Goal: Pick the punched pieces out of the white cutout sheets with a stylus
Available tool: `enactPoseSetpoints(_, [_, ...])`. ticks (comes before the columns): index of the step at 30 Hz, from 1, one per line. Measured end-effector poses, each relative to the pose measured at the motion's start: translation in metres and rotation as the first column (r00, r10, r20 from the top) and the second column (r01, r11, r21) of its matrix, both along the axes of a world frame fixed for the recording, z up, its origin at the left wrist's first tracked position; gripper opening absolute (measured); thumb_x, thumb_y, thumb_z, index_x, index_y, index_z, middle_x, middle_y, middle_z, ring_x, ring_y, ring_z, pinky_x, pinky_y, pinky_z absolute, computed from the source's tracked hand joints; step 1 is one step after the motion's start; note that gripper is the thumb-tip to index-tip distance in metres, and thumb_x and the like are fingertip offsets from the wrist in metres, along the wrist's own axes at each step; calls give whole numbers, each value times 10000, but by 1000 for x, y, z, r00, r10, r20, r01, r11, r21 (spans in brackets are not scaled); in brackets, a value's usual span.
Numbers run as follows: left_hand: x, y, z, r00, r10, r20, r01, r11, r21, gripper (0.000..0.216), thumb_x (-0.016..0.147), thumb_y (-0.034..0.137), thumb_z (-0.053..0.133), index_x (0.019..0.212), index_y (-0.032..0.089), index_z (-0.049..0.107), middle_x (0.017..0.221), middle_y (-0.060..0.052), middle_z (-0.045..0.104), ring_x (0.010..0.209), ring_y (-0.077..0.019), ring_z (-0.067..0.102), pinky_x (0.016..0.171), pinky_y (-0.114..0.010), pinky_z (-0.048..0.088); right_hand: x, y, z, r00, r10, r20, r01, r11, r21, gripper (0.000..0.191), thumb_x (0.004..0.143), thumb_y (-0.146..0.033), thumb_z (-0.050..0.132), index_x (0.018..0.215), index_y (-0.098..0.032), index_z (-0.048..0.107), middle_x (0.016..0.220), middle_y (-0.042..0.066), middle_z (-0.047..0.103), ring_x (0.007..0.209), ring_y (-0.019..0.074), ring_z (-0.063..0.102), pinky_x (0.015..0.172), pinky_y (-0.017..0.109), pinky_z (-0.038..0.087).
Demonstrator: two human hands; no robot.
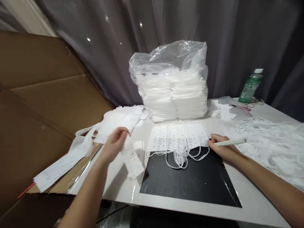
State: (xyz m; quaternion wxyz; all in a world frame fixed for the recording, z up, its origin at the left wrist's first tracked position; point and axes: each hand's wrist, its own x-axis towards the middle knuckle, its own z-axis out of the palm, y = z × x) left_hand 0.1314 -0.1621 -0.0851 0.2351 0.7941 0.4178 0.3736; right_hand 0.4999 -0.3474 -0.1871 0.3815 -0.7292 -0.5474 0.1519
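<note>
My left hand [115, 144] is closed on a white face mask [133, 158] that hangs blurred below the fingers, just left of a black mat [190, 180]. My right hand [222, 145] is closed on a pale pen-like stick [230, 142] and rests at the right edge of three white masks [178, 137] laid side by side on the mat's far edge. Their ear loops [180, 158] trail onto the black mat.
A clear plastic bag of stacked masks [173, 82] stands behind the mat. Loose masks [118, 122] lie at the left, a heap of white loops [268, 139] at the right. A green bottle [250, 87] stands far right. A cardboard box [42, 104] fills the left.
</note>
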Motion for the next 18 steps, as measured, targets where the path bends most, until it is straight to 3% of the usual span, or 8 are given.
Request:
enactPoseSetpoints(3, [1, 16, -37, 972, -81, -219, 72, 996, -49, 300, 785, 479, 555, 742, 187, 608, 624, 0, 598, 561, -153, 524, 536, -251, 405, 0, -1, -2, 1000, -1, 18, 1, 1000, -23, 284, 775, -327, 476, 580, -223, 297, 553, -39, 392, 540, 132, 392, 516, 253, 275])
enactPoseSetpoints(6, [-3, 26, -56, 940, -107, -324, 104, 994, -26, 289, 835, 442, 476, 810, 194, 622, 710, -23, 651, 654, -185, 582, 628, -273, 438, 0, -2, -5, 998, 3, 65, -2, 1000, -25, 291, 790, -349, 473, 581, -226, 312, 549, -36, 412, 532, 137, 408, 515, 255, 291])
enactPoseSetpoints(10, [-1, 30, -61, 915, -127, -383, 152, 988, 35, 300, 894, 383, 385, 909, 198, 622, 825, -47, 677, 753, -204, 612, 692, -291, 454, 0, 0, -8, 991, 9, 132, -9, 1000, 7, 298, 794, -364, 470, 572, -229, 324, 537, -31, 436, 512, 141, 424, 517, 263, 303])
enactPoseSetpoints(14, [10, 33, -62, 911, -141, -388, 199, 973, 114, 274, 869, 384, 453, 864, 195, 652, 874, -76, 685, 838, -242, 607, 753, -346, 460, 2, 1, -12, 986, 20, 164, -27, 999, 39, 313, 795, -389, 469, 557, -232, 342, 522, -26, 457, 501, 146, 447, 517, 267, 316])
enactPoseSetpoints(18, [22, 22, -45, 947, -140, -289, 213, 948, 237, 276, 865, 429, 514, 861, 194, 659, 923, -92, 678, 889, -250, 600, 814, -398, 464, 4, 1, -14, 984, 32, 177, -41, 998, 45, 317, 801, -402, 484, 555, -231, 377, 524, -22, 485, 505, 150, 473, 518, 264, 330])
